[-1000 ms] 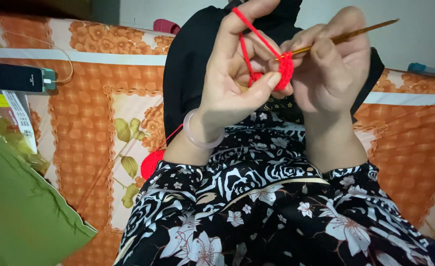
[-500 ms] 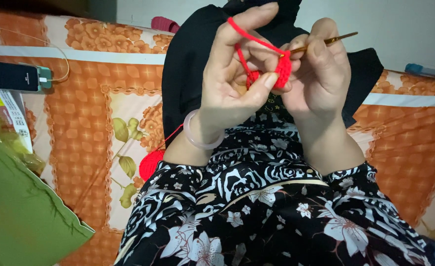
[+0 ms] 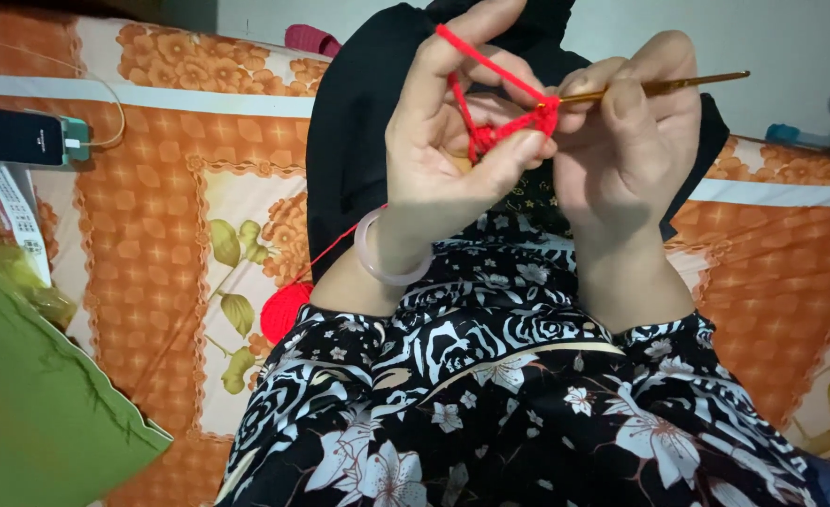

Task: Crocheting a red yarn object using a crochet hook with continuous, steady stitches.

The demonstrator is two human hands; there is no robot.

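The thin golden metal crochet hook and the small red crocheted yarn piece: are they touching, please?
Touching. The head view shows the golden crochet hook, held by the right hand, with its tip running into the red yarn piece that the left hand pinches.

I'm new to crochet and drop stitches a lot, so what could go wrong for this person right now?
1. The red yarn runs taut over the left hand; too much tension could tighten the loop on the crochet hook.
2. The right hand grips the hook close to the small red piece, so a slip might pull the loop off.
3. The red yarn ball lies on the bedspread beside the sleeve and could roll or snag.
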